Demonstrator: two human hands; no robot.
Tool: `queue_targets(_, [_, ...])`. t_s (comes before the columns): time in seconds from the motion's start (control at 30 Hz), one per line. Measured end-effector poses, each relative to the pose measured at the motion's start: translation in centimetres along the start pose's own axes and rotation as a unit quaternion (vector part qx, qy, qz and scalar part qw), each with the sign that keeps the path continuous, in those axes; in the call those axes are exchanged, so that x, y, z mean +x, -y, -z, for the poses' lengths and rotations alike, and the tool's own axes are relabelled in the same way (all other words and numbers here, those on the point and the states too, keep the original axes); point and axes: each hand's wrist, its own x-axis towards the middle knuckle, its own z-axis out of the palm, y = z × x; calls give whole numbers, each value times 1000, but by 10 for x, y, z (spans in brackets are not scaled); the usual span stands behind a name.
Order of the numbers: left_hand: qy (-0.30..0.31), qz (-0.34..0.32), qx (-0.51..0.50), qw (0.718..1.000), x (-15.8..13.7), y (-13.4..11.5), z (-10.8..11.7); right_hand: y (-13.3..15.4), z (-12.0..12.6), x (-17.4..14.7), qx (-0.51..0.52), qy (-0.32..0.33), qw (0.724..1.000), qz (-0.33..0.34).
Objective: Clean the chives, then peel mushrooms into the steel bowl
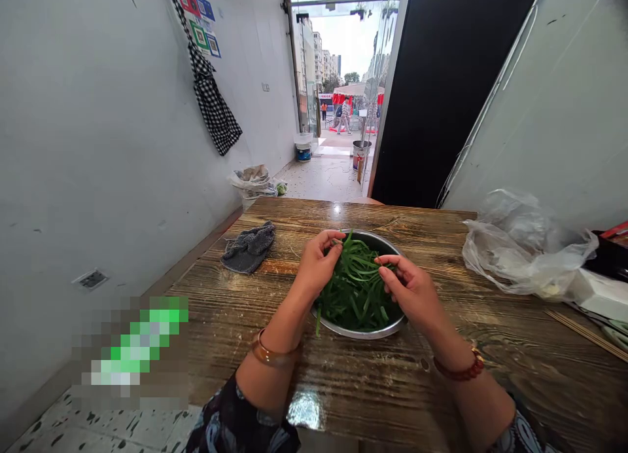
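Your greens lie in the metal bowl, which stands on the wooden tabletop at the centre of the frame. Your left hand is over the bowl's upper left rim; its fingers are bent with the tips close together, but I cannot tell if a leaf is between them. Your right hand is at the bowl's right side, and its fingers pinch the thin end of a leaf. One green strip hangs over the rim at lower left. A grey cloth lies left of the bowl, and a clear plastic bag rests at the right of the frame.
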Motion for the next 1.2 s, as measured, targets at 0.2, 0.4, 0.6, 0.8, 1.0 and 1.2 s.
queue_targets(0.2, [24, -16, 34, 999, -2, 1, 0, 1, 2, -2, 4, 19, 1000, 6])
queue_targets(0.4, [53, -35, 39, 997, -1, 2, -1, 2, 2, -3, -31, 61, 997, 18])
queue_targets(0.6, [-4, -40, 67, 997, 2, 8, 1, 1, 1, -3, 5, 3, 1000, 16])
queue_targets(0.8, [-31, -57, 107, 992, 1, 8, 1, 2, 2, -5, -15, 24, 999, 27])
queue_targets(1.0, [85, -3, -68, 994, -5, -1, -5, -2, 3, -3, -93, 63, 992, 56])
queue_targets(1.2, [129, -19, -75, 989, -8, -11, -7, 3, 1, -3, -142, 78, 984, 68])
